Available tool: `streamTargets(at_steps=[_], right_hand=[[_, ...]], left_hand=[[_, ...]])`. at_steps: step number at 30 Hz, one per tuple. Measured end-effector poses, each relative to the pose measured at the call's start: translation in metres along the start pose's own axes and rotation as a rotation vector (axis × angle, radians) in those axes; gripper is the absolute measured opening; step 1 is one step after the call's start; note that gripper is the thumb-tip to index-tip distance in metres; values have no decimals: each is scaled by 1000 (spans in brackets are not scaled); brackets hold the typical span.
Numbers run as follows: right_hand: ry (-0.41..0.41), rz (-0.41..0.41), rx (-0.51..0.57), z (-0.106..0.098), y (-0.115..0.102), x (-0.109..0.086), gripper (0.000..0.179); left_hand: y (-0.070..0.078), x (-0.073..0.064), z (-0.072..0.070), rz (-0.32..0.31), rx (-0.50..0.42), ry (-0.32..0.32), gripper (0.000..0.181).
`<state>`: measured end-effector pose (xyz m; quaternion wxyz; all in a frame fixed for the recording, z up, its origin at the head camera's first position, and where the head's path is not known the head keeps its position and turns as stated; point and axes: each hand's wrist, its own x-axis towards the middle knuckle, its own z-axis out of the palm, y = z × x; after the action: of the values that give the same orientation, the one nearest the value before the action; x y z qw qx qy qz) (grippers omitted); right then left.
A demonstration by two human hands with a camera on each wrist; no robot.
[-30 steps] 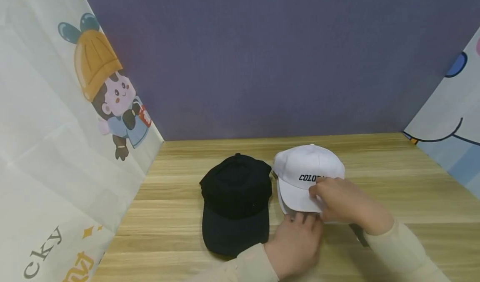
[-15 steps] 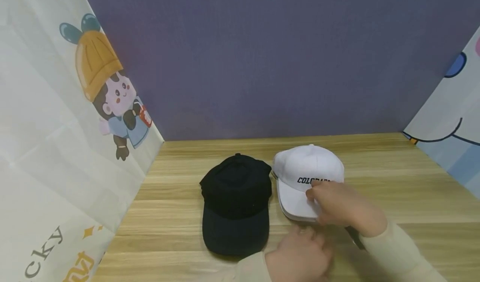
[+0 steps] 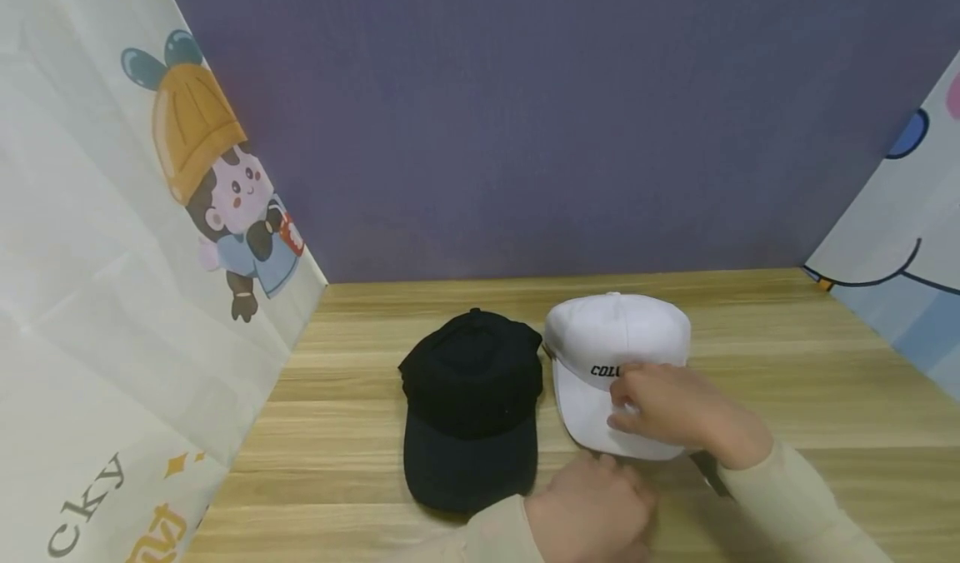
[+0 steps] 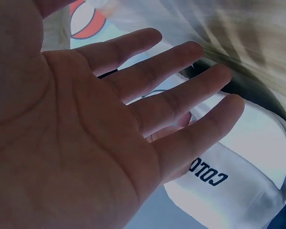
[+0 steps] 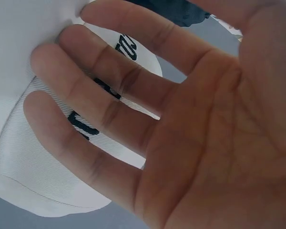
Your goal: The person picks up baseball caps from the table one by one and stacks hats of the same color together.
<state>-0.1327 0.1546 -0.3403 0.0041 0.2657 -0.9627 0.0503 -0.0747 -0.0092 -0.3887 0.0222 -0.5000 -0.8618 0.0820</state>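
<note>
A white baseball cap (image 3: 585, 405) with dark lettering sits on the wooden table, its brim facing me. My right hand (image 3: 675, 405) lies over the front of this cap, fingers on the lettering and brim. In the right wrist view, the fingers of the right hand (image 5: 171, 129) are spread and slightly bent against the white fabric. My left hand (image 3: 592, 509) is just in front of the brim's edge. The left wrist view shows the left hand (image 4: 100, 114) with fingers extended and nothing in the palm. Left of the white cap rests a black baseball cap (image 3: 472, 380), brim also toward me.
A dark purple-grey panel (image 3: 525, 122) stands along the back of the table (image 3: 330, 430). White printed sheets border both sides, the left one (image 3: 90, 238) with a cartoon figure in an orange hat.
The white cap's brim has come down and toward me, covering the pale layer seen under it earlier. My left hand has drawn back from the brim. My right hand stays on the cap.
</note>
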Motion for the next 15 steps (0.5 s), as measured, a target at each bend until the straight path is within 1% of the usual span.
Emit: streamTargets(at_steps=[4,6,8,12,15], right_hand=[[10,-14,-4,1,2,0,25],[16,-23,-5,2,3,0,26],[24,-27,-4,1,3,0,27],[33,-29,2,0,2,0,29],[34,-28,0,0,2,0,28]], left_hand=[[-6,-2,-2,22,-6,38,21],[-9,-3,-3,23,-29,39,20],[-13,-4,-5,16,-30,41,21],[-19,-7,-10,-8,25,70,26],[-23,-8,-15,-26,50,122,28]])
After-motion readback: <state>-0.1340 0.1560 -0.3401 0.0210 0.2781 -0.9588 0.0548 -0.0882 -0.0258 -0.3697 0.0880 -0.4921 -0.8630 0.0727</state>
